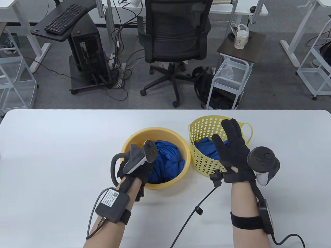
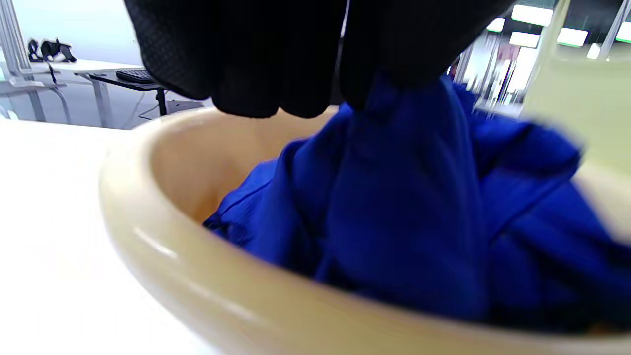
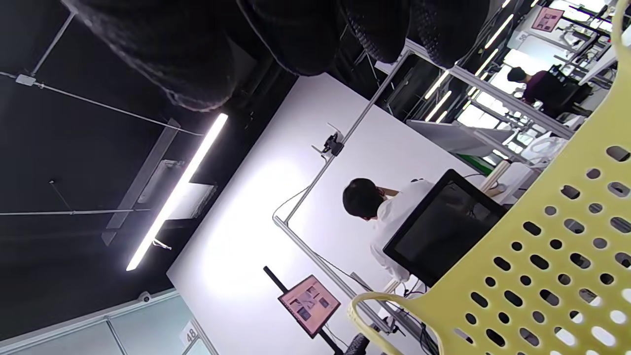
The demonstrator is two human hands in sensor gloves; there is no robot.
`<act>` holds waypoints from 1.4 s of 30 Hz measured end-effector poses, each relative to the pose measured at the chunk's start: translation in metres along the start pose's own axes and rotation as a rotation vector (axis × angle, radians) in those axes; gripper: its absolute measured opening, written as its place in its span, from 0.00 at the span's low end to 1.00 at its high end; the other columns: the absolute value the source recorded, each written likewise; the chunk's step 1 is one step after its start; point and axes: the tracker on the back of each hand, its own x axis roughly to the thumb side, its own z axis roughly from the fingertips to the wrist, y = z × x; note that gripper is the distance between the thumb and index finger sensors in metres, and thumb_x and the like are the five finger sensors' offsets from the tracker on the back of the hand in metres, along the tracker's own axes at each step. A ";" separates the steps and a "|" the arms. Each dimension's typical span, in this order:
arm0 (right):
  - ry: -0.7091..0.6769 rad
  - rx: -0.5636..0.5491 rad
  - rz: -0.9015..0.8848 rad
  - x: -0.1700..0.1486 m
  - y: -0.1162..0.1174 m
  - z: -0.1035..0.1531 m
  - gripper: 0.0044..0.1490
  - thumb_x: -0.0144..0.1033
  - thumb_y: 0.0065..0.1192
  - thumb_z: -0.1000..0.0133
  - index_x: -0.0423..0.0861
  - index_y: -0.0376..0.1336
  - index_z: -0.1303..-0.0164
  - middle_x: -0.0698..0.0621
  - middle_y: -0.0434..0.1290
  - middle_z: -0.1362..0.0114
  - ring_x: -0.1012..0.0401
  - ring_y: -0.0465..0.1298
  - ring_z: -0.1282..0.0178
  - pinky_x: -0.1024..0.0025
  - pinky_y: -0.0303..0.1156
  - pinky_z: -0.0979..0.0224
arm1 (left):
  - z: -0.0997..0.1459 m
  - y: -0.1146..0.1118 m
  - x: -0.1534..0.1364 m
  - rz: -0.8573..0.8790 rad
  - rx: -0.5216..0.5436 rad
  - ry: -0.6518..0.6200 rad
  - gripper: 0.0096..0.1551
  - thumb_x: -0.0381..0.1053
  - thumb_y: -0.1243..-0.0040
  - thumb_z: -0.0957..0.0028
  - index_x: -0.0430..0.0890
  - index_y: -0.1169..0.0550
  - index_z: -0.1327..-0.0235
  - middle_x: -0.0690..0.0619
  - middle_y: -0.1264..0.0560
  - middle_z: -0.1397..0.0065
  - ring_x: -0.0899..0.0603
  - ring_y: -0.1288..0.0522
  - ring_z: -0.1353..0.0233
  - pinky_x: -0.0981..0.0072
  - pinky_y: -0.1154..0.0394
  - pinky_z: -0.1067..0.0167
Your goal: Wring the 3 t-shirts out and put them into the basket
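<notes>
A yellow round basin (image 1: 129, 144) in the middle of the white table holds a bunched blue t-shirt (image 1: 168, 160). My left hand (image 1: 141, 171) reaches into the basin at its near left side; in the left wrist view its fingers (image 2: 246, 74) pinch a fold of the blue t-shirt (image 2: 404, 197) above the basin rim (image 2: 162, 256). To the right stands the yellow perforated basket (image 1: 204, 157) with another blue t-shirt (image 1: 207, 148) inside. My right hand (image 1: 232, 144) is held over the basket, fingers straight, holding nothing. The basket wall (image 3: 552, 256) fills the right wrist view's corner.
Cables (image 1: 188, 222) trail from both wrists over the near table. Beyond the table's far edge stand an office chair (image 1: 173, 38), a computer tower (image 1: 88, 56) and a small white cart (image 1: 232, 75). In the right wrist view a seated person (image 3: 384, 212) faces a monitor.
</notes>
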 end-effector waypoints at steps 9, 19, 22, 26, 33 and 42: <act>-0.074 0.261 0.082 0.014 0.012 0.001 0.45 0.49 0.65 0.33 0.38 0.53 0.13 0.21 0.47 0.13 0.18 0.48 0.21 0.12 0.43 0.36 | 0.035 0.082 -0.052 0.825 0.093 -0.146 0.22 0.55 0.42 0.36 0.51 0.24 0.32 0.43 0.17 0.31 0.48 0.11 0.53 0.66 0.14 0.61; -0.110 0.579 0.546 0.040 0.084 0.015 0.73 0.62 0.73 0.44 0.43 0.29 0.14 0.23 0.29 0.14 0.24 0.29 0.23 0.22 0.29 0.36 | 0.082 0.187 -0.031 1.318 0.124 -0.705 0.21 0.61 0.52 0.29 0.61 0.33 0.25 0.54 0.28 0.17 0.52 0.17 0.30 0.65 0.17 0.36; -0.149 0.624 0.565 0.043 0.102 0.019 0.78 0.66 0.73 0.47 0.41 0.26 0.16 0.23 0.26 0.16 0.24 0.27 0.24 0.23 0.29 0.37 | 0.105 0.217 -0.009 1.301 0.111 -0.815 0.21 0.61 0.52 0.29 0.62 0.34 0.24 0.56 0.29 0.16 0.52 0.18 0.29 0.65 0.18 0.34; -0.209 0.708 0.348 0.040 0.120 0.022 0.84 0.68 0.73 0.51 0.37 0.24 0.17 0.21 0.25 0.17 0.23 0.27 0.26 0.21 0.30 0.38 | 0.133 0.243 0.023 1.286 0.050 -0.953 0.21 0.62 0.53 0.29 0.64 0.35 0.24 0.58 0.30 0.14 0.54 0.19 0.27 0.66 0.19 0.31; -0.364 0.901 -0.174 0.069 0.152 0.044 0.59 0.61 0.75 0.46 0.50 0.47 0.13 0.22 0.30 0.15 0.21 0.30 0.26 0.16 0.36 0.38 | 0.143 0.246 0.036 1.319 0.007 -0.980 0.21 0.62 0.53 0.29 0.65 0.35 0.24 0.59 0.31 0.14 0.54 0.20 0.25 0.65 0.20 0.28; -0.115 0.568 -0.161 0.054 0.089 0.017 0.24 0.32 0.72 0.37 0.35 0.71 0.35 0.28 0.65 0.19 0.22 0.60 0.23 0.12 0.47 0.37 | 0.120 0.227 -0.105 1.426 0.433 -0.488 0.21 0.61 0.54 0.29 0.61 0.35 0.25 0.54 0.30 0.16 0.52 0.17 0.32 0.64 0.18 0.36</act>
